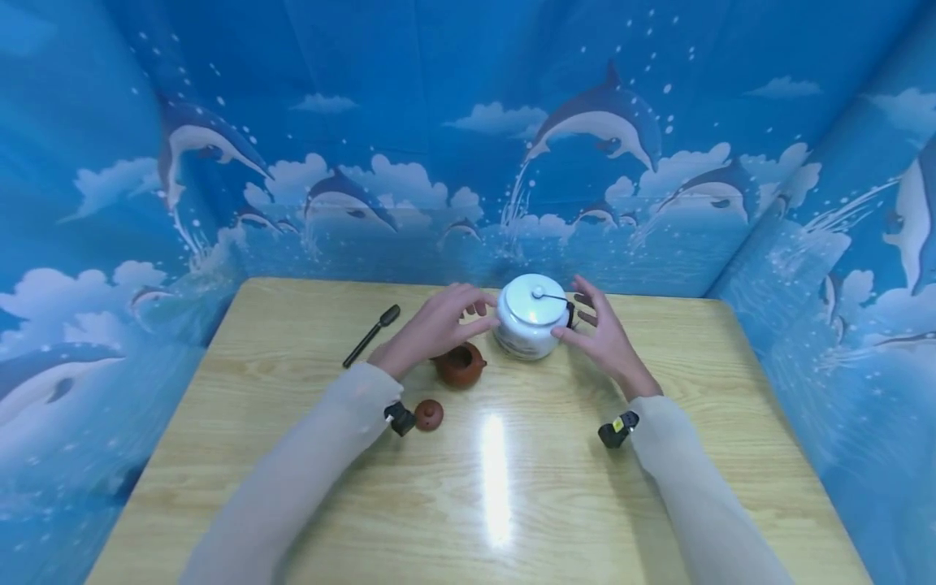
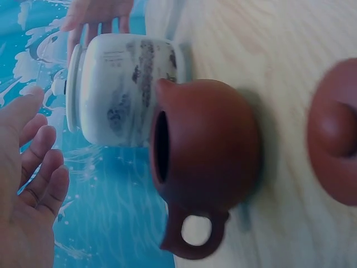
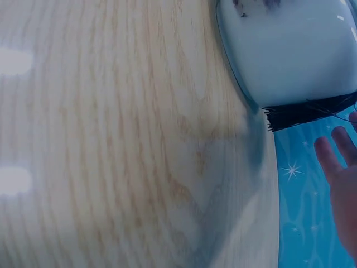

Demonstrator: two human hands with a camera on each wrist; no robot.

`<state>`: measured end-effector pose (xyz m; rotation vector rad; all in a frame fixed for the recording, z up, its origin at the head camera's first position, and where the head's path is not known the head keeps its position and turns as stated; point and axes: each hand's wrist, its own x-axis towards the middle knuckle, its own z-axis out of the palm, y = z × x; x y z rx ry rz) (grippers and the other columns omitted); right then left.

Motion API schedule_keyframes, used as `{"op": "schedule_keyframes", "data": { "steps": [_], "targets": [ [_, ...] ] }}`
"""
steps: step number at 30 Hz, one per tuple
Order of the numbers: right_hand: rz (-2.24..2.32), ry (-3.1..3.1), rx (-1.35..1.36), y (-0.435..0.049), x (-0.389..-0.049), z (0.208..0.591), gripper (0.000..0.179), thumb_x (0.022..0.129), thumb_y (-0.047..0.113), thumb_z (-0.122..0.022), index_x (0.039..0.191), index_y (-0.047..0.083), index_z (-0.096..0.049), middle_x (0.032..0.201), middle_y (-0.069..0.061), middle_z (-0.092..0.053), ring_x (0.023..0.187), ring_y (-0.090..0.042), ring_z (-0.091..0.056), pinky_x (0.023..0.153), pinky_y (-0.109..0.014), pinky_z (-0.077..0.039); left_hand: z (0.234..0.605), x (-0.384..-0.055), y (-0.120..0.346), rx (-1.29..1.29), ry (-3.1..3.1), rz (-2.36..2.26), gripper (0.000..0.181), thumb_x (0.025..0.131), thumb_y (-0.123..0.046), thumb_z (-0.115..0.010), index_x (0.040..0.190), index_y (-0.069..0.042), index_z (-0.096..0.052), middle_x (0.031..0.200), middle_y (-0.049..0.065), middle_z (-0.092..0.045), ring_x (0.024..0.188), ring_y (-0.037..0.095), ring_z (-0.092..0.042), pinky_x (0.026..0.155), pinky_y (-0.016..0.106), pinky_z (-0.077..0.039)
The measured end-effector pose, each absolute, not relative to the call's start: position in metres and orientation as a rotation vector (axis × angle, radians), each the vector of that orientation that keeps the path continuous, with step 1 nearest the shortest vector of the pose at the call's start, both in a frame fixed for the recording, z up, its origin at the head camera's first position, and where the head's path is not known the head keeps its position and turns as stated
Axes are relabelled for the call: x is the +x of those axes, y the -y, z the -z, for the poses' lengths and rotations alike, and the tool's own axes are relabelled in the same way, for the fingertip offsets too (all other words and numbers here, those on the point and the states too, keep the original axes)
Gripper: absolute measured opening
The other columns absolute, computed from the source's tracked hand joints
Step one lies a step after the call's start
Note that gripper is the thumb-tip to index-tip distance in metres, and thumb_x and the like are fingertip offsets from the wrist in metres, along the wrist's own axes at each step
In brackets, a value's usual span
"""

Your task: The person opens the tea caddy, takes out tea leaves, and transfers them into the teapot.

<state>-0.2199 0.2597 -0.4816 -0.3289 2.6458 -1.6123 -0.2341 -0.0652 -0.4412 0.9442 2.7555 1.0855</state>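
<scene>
A white lidded porcelain jar [image 1: 525, 341] with dark painted decoration stands upright near the back of the table. From its lid knob a dark cord runs to a black tassel [image 3: 307, 111] hanging down its right side. My left hand [image 1: 446, 321] is at the jar's left, fingers loosely bent and holding nothing; the left wrist view shows a gap to the jar [image 2: 125, 92]. On the other side, my right hand [image 1: 603, 333] spreads its fingers close by the tassel, gripping nothing. Below my left hand sits a brown clay teapot [image 2: 215, 139], uncovered, its handle partly hidden in the head view.
The teapot's small round lid [image 1: 429, 414] lies on the wooden table [image 1: 570, 504] in front of the pot, near my left wrist. A dark tea scoop or brush [image 1: 371, 335] lies to the left. Behind the table hangs a blue dolphin-print curtain [image 1: 409, 244].
</scene>
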Motion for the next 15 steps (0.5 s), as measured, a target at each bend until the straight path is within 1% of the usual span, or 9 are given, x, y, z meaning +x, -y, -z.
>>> {"op": "schedule_keyframes", "data": {
  "steps": [4, 9, 15],
  "targets": [
    [1.621, -2.574, -0.320, -0.257, -0.225, 0.485, 0.110, 0.096, 0.027, -0.087, 0.176, 0.021, -0.013, 0.179, -0.013, -0.025, 0.164, -0.041, -0.028, 0.132, -0.063, -0.028, 0.437, -0.240, 0.056, 0.966, -2.766, -1.108, 0.035, 0.107, -0.037, -0.072, 0.136, -0.017, -0.072, 0.115, -0.001, -0.071, 0.112, 0.021, -0.064, 0.094, 0.040, -0.057],
    [1.589, -2.553, -0.317, -0.255, -0.229, 0.488, 0.112, 0.096, 0.028, -0.086, 0.177, 0.022, -0.010, 0.180, -0.012, -0.024, 0.165, -0.039, -0.025, 0.134, -0.063, -0.022, 0.432, -0.245, 0.045, 0.939, -2.760, -1.110, 0.038, 0.108, -0.040, -0.071, 0.139, -0.019, -0.070, 0.116, -0.003, -0.070, 0.113, 0.019, -0.063, 0.095, 0.038, -0.056],
    [1.554, -2.530, -0.278, -0.253, -0.232, 0.489, 0.112, 0.096, 0.033, -0.086, 0.176, 0.031, -0.008, 0.182, -0.013, -0.019, 0.167, -0.040, -0.020, 0.135, -0.065, -0.016, 0.429, -0.253, 0.034, 0.886, -2.761, -1.093, 0.041, 0.108, -0.043, -0.069, 0.142, -0.019, -0.068, 0.119, -0.003, -0.070, 0.115, 0.016, -0.061, 0.098, 0.037, -0.055]
  ]
}}
